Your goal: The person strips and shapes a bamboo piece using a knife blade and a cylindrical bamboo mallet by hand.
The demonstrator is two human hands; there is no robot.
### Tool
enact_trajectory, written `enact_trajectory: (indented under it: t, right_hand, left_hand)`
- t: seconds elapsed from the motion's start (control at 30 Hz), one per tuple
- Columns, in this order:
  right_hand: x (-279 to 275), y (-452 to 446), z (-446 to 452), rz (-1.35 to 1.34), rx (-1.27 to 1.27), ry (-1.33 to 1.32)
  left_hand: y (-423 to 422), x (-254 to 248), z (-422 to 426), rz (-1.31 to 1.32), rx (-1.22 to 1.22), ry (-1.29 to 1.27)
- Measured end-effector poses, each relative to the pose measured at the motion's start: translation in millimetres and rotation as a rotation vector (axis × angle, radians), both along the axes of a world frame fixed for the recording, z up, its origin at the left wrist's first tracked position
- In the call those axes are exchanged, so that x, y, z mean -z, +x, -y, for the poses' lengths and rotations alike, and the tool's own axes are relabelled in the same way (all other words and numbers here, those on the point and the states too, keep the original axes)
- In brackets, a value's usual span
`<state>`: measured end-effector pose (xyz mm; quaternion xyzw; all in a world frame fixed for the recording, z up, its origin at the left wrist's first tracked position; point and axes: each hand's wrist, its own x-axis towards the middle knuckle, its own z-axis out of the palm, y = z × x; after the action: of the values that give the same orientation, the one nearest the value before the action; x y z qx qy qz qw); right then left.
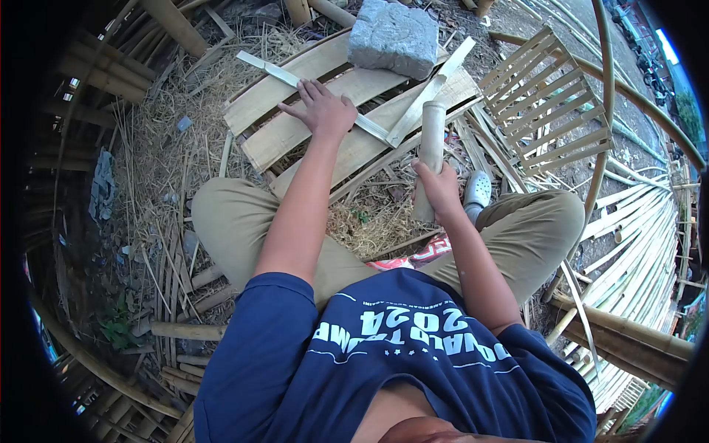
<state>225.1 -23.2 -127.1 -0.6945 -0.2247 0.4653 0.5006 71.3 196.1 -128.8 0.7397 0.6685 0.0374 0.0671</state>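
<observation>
My left hand lies palm down with its fingers spread, pressing on a thin split bamboo strip. That strip slants across a low slatted wooden platform. A second, wider strip meets it near the platform's front edge, forming a V. Wrapped in the fingers of my right hand is a short, thick bamboo tube, held upright just right of the platform's near edge. At the platform's far side rests a rough grey stone block.
A slatted bamboo panel leans at the right. Many long bamboo poles lie spread on the ground beyond my right knee. Straw and shavings cover the ground at left. Bamboo poles lie low on the left.
</observation>
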Motion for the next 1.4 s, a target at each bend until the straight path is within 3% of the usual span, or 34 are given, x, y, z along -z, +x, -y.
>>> enact_trajectory:
  t: [0.07, 0.17, 0.2, 0.33, 0.43, 0.6, 0.83, 1.03, 1.23, 1.4]
  right_hand:
    - [-4.2, -9.6, 2.7, 0.012, 0.020, -0.008]
    - [2.8, -22.7, 5.8, -0.085, 0.085, 0.048]
    - [0.7, -29.5, 6.0, -0.120, 0.144, 0.060]
    - [-3.7, -31.8, 10.2, -0.308, 0.381, 0.126]
    - [5.5, -34.0, 11.5, -0.276, 0.475, 0.141]
    - [9.5, -35.1, 9.6, -0.325, 0.414, 0.052]
    - [-0.5, -38.0, 14.0, -0.403, 0.339, 0.083]
    - [-14.3, -51.5, 18.5, -0.409, 0.519, 0.111]
    - [-12.8, -42.9, 20.2, -0.400, 0.142, -0.060]
    - [-7.5, -23.8, 7.9, -0.255, 0.337, 0.083]
  left_hand:
    - [-3.4, -4.1, 1.9, 0.036, 0.108, 0.026]
    - [-24.2, 19.8, -6.4, 0.370, 0.918, -0.063]
    - [-19.4, 23.0, 0.2, 0.478, 0.941, -0.026]
    - [-16.9, 30.2, 15.9, 0.457, 0.945, -0.019]
    - [-14.7, 32.4, 20.1, 0.554, 0.936, -0.012]
    - [-9.7, 38.3, 23.4, 0.654, 0.945, 0.032]
    - [-4.8, 43.0, 28.8, 0.571, 0.951, 0.079]
    - [-4.1, 41.7, 32.2, 0.516, 0.925, 0.076]
    - [-4.9, 39.2, 30.1, 0.516, 0.924, 0.054]
    - [-6.3, 31.4, 34.0, 0.535, 0.965, 0.112]
